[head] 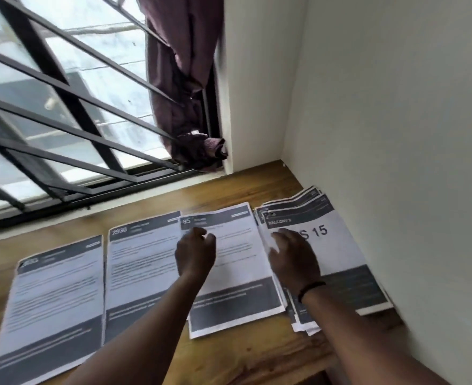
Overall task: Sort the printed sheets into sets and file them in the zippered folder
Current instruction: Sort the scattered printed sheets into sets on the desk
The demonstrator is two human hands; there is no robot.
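Several printed white paper sheets with dark grey header and footer bands lie in row on brown wooden table; fanned pile of same sheets sits at right end, beside white wall. Zippered folder not visible. Left hand hovers over sheet marked 85, fingers loosely curled, holding nothing. Right hand rests on pile, fingers spread flat. Paper probably light, limp, slippery in pile; best to pinch at free edge or corner, lift slowly.
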